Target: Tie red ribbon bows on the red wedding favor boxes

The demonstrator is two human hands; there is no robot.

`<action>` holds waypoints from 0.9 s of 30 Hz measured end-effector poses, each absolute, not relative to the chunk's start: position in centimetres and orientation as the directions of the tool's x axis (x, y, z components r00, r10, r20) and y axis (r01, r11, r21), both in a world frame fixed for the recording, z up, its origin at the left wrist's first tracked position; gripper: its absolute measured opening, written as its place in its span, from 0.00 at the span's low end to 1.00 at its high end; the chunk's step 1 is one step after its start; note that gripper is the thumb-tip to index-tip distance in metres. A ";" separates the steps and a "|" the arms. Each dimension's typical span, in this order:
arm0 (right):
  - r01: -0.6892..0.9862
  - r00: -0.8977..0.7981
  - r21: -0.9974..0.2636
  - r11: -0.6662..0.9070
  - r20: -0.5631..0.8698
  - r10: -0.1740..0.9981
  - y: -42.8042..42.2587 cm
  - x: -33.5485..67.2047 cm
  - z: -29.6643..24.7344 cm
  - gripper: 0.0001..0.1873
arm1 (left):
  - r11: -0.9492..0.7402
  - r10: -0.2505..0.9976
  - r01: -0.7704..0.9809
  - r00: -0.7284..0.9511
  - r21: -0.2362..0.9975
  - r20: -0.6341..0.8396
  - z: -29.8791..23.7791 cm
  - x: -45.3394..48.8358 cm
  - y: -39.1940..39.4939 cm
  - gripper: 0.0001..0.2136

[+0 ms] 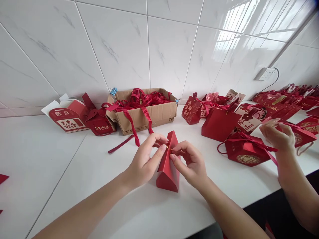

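Note:
A red folded paper gift box [168, 169] with a peaked top stands on the white counter [74, 172] in front of me. My left hand [144, 159] pinches its top ridge from the left, fingers closed on it. My right hand [190, 162] pinches the same ridge from the right. A small gold fastener shows between my fingertips. Both hands touch the box.
A cardboard carton [149, 114] full of red ribbons stands by the tiled wall. Flat and folded red boxes [74, 118] lie to its left. Several finished red boxes [221, 124] crowd the right side. Another person's hand [276, 134] works on a ribboned red box [245, 152] at right.

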State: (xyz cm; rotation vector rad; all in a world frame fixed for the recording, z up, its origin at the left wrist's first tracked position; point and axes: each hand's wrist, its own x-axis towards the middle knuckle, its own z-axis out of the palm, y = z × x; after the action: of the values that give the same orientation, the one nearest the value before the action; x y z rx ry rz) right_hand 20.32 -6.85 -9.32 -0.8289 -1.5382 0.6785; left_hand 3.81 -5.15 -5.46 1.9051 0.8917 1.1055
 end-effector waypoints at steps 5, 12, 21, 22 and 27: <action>0.090 -0.021 -0.841 0.534 0.534 0.845 -6.7 20.2 -9.4 0.07 | -0.493 0.827 0.248 0.432 0.834 0.360 -5.1 3.7 -4.9 0.05; 0.100 -0.033 -0.828 0.551 0.551 0.834 -6.6 20.1 -9.3 0.06 | -0.414 0.837 0.354 0.510 0.839 0.198 -4.4 3.3 -5.3 0.08; 0.099 -0.213 -0.748 0.656 0.628 0.748 -7.1 20.2 -9.7 0.38 | -0.390 0.825 0.320 0.538 0.863 0.172 -4.8 3.2 -5.0 0.08; 0.121 -0.236 -0.727 0.676 0.640 0.731 -7.2 20.1 -9.7 0.44 | -0.406 0.824 0.323 0.534 0.855 0.190 -4.9 3.2 -5.0 0.08; 0.221 -0.244 -0.663 0.715 0.672 0.699 -7.7 19.5 -9.6 0.37 | -0.485 0.820 0.352 0.502 0.800 0.276 -5.2 3.2 -5.0 0.08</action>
State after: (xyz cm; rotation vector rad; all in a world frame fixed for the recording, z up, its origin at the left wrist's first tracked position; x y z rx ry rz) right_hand 19.47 -7.66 -9.60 -0.7243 -1.8023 0.5332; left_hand 3.24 -4.96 -5.16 2.0578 0.9571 0.8712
